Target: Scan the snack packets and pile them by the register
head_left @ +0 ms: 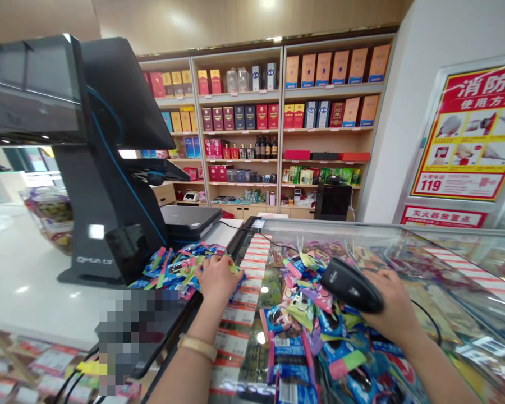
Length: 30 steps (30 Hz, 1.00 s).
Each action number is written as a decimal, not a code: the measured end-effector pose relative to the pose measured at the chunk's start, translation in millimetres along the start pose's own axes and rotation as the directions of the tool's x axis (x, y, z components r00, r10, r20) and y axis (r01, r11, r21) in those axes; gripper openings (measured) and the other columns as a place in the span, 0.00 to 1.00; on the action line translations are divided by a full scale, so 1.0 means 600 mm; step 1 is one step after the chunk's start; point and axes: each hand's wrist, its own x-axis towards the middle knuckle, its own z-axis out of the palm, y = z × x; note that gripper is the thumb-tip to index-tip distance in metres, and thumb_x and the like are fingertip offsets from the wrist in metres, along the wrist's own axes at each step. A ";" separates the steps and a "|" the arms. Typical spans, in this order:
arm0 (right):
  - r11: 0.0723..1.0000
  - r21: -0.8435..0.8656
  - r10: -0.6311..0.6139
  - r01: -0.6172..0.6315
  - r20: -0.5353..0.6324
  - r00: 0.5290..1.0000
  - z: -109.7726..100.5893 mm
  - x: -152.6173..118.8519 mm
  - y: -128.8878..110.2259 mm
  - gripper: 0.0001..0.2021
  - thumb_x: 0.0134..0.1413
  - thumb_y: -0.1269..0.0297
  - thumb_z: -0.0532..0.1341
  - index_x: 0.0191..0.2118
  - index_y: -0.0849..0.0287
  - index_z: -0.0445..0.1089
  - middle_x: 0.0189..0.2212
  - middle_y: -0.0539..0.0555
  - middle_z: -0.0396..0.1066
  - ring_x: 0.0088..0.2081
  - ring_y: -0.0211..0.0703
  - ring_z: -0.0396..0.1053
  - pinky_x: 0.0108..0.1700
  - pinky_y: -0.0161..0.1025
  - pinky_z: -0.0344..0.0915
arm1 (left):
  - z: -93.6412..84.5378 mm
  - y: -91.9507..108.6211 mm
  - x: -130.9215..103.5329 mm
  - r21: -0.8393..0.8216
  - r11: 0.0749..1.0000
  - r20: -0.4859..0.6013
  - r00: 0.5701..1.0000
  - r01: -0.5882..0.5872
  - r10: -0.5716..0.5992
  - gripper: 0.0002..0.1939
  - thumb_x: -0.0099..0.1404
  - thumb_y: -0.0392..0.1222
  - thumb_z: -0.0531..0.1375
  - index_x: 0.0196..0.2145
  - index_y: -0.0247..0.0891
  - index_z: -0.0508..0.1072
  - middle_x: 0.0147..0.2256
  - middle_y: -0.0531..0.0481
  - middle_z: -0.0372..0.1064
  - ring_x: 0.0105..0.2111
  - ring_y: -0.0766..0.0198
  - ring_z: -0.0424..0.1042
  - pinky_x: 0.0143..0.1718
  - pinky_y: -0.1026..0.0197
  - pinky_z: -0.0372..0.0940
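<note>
My left hand (219, 276) rests on a pile of small blue, pink and green candy packets (180, 269) beside the register, its fingers curled down over them; what they grip, if anything, is hidden. In my right hand (391, 303) is a black barcode scanner (353, 285), its head pointing left over a larger spread of similar packets (294, 359) on the glass counter. A cord runs down from the scanner. Price tags (239, 320) in a strip lie between the two piles.
A black register (105, 213) stands on the white counter (25, 297) at the left, with a flat black device (189, 219) behind it. Shelves (244, 132) of boxes and bottles line the back. A red poster (467, 134) hangs at the right.
</note>
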 end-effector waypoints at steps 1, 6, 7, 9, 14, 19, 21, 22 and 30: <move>1.000 -0.009 0.014 -0.014 -0.002 1.000 0.000 0.000 0.001 0.07 0.47 0.63 0.58 0.35 0.55 0.69 0.28 0.52 0.73 0.29 0.43 0.68 0.38 0.42 0.57 | 0.000 0.002 -0.001 -0.010 1.000 -0.012 1.000 -0.007 0.007 0.13 0.54 0.54 0.62 0.31 0.42 0.75 0.40 0.42 0.72 0.46 0.45 0.66 0.52 0.41 0.49; 0.996 -0.029 0.082 -0.083 -0.020 0.996 0.000 0.003 -0.002 0.07 0.47 0.64 0.58 0.34 0.56 0.69 0.30 0.53 0.74 0.30 0.44 0.69 0.38 0.43 0.58 | -0.017 0.024 -0.002 -0.193 0.975 -0.164 0.983 -0.109 0.078 0.13 0.57 0.52 0.60 0.35 0.42 0.75 0.43 0.42 0.70 0.49 0.46 0.65 0.54 0.43 0.51; 0.996 -0.033 0.085 -0.086 -0.023 0.996 0.000 0.004 -0.002 0.07 0.47 0.65 0.57 0.34 0.56 0.68 0.30 0.53 0.75 0.30 0.44 0.69 0.38 0.43 0.58 | -0.021 0.031 -0.005 -0.273 0.946 -0.150 0.979 -0.172 0.135 0.11 0.58 0.49 0.60 0.36 0.42 0.74 0.43 0.42 0.70 0.48 0.48 0.66 0.53 0.46 0.54; 0.994 -0.035 0.098 -0.099 -0.026 0.995 -0.001 0.004 -0.001 0.06 0.46 0.66 0.57 0.33 0.56 0.68 0.30 0.53 0.75 0.30 0.44 0.69 0.38 0.42 0.57 | -0.028 0.049 -0.017 -0.461 0.836 -0.045 0.949 -0.298 0.313 0.08 0.58 0.45 0.59 0.35 0.41 0.72 0.39 0.46 0.71 0.42 0.54 0.69 0.47 0.54 0.61; 0.990 -0.025 0.139 -0.139 -0.014 0.990 -0.003 0.007 -0.004 0.06 0.44 0.66 0.57 0.32 0.56 0.67 0.29 0.52 0.74 0.29 0.43 0.67 0.37 0.41 0.56 | -0.029 0.087 -0.068 -0.637 0.696 0.328 0.701 -0.330 0.633 0.16 0.49 0.48 0.65 0.33 0.41 0.66 0.33 0.52 0.70 0.32 0.60 0.69 0.33 0.62 0.61; 0.989 -0.003 0.147 -0.147 0.011 0.989 -0.006 0.013 -0.013 0.04 0.46 0.66 0.57 0.30 0.56 0.66 0.26 0.51 0.71 0.28 0.42 0.66 0.36 0.41 0.55 | -0.025 0.089 -0.084 -0.579 0.742 0.465 0.612 -0.337 0.640 0.18 0.47 0.45 0.65 0.35 0.42 0.66 0.35 0.51 0.72 0.35 0.58 0.71 0.33 0.63 0.60; 0.988 0.000 0.153 -0.153 0.019 0.988 -0.005 0.014 -0.014 0.04 0.46 0.66 0.57 0.30 0.56 0.66 0.26 0.50 0.70 0.28 0.41 0.66 0.37 0.40 0.54 | -0.023 0.083 -0.079 -0.545 0.766 0.467 0.636 -0.340 0.614 0.16 0.48 0.41 0.63 0.37 0.42 0.67 0.35 0.50 0.73 0.36 0.57 0.71 0.34 0.62 0.60; 0.988 -0.001 0.154 -0.154 0.019 0.988 -0.005 0.013 -0.014 0.04 0.46 0.65 0.57 0.31 0.56 0.66 0.26 0.50 0.70 0.28 0.41 0.65 0.37 0.40 0.54 | -0.021 0.079 -0.075 -0.535 0.773 0.460 0.649 -0.341 0.605 0.16 0.48 0.39 0.62 0.37 0.41 0.68 0.35 0.49 0.73 0.36 0.57 0.71 0.34 0.62 0.60; 0.992 -0.003 0.123 -0.123 -0.024 0.992 -0.007 0.011 -0.010 0.05 0.46 0.65 0.57 0.32 0.56 0.67 0.28 0.51 0.72 0.29 0.42 0.66 0.37 0.40 0.54 | -0.005 0.069 -0.040 -0.758 0.652 0.373 0.835 0.024 0.404 0.15 0.57 0.44 0.59 0.41 0.37 0.71 0.32 0.50 0.71 0.29 0.62 0.71 0.32 0.62 0.64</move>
